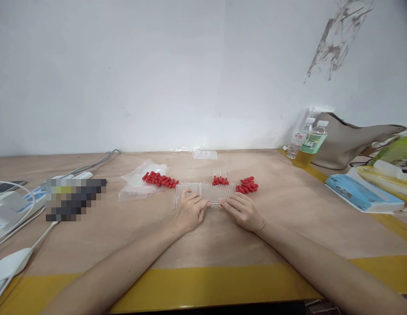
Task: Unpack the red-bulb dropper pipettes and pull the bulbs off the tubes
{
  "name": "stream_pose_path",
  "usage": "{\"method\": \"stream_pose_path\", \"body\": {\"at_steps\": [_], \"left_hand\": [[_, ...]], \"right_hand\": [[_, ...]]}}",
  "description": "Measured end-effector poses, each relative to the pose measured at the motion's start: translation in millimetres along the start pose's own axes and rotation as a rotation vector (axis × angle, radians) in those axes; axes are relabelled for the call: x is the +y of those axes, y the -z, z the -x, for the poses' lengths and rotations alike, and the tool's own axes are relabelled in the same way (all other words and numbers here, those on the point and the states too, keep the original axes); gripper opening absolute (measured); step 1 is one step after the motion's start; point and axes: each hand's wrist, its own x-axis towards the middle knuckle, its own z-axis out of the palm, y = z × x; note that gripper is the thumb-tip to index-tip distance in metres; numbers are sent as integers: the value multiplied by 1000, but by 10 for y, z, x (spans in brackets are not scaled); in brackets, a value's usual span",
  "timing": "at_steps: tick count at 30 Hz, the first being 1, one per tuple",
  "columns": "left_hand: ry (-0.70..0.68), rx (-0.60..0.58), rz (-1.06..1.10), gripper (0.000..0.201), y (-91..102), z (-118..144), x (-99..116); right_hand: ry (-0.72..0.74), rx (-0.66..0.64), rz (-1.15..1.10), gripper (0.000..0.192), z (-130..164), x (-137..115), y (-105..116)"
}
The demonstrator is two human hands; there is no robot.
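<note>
My left hand [190, 212] and my right hand [243, 212] face each other low over the tabletop. Between their pinched fingertips lies a thin clear tube [215, 204], held crosswise. A hint of red shows at my right fingertips, too small to make out. Just beyond the hands, many clear tubes [206, 190] lie side by side in a row. Several tubes with red rubber caps [219, 180] rest behind that row, pointing away. One pile of loose red caps [159, 179] is to the left, and a smaller pile of red caps [247, 185] sits at the right.
Clear plastic bags [134, 192] lie under the left pile. Cables and a power strip [36, 199] occupy the left side, near a pixelated dark object [75, 199]. Two bottles [310, 144], a grey-brown bag [338, 144] and a blue tissue pack [363, 194] stand at right.
</note>
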Motion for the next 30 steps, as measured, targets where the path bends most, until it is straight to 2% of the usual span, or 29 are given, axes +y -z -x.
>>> {"method": "stream_pose_path", "body": {"at_steps": [2, 4, 7, 10, 14, 16, 20, 24, 30], "left_hand": [[23, 14, 9, 29, -11, 18, -47], [83, 47, 22, 31, -28, 40, -123], [192, 77, 56, 31, -60, 47, -245], [241, 61, 80, 28, -103, 6, -321], [208, 100, 110, 38, -189, -73, -359], [174, 141, 122, 34, -231, -99, -362], [122, 167, 137, 25, -270, -117, -334], [110, 105, 146, 16, -263, -114, -288], [77, 66, 180, 17, -249, -110, -220]], "right_hand": [[-22, -10, -7, 21, 21, 47, 22], [-140, -5, -7, 19, 55, 135, 39], [-460, 31, 18, 17, 110, 344, 50], [-762, 64, -75, 24, 164, 607, 56], [-1139, 152, -173, 34, 283, 930, 87], [-1273, 110, -201, 32, 363, 1041, 98], [-1338, -5, -310, 24, 513, 1162, 33], [-1353, -12, -334, 26, 622, 1229, -134], [-1334, -64, -305, 24, 725, 1292, -296]]}}
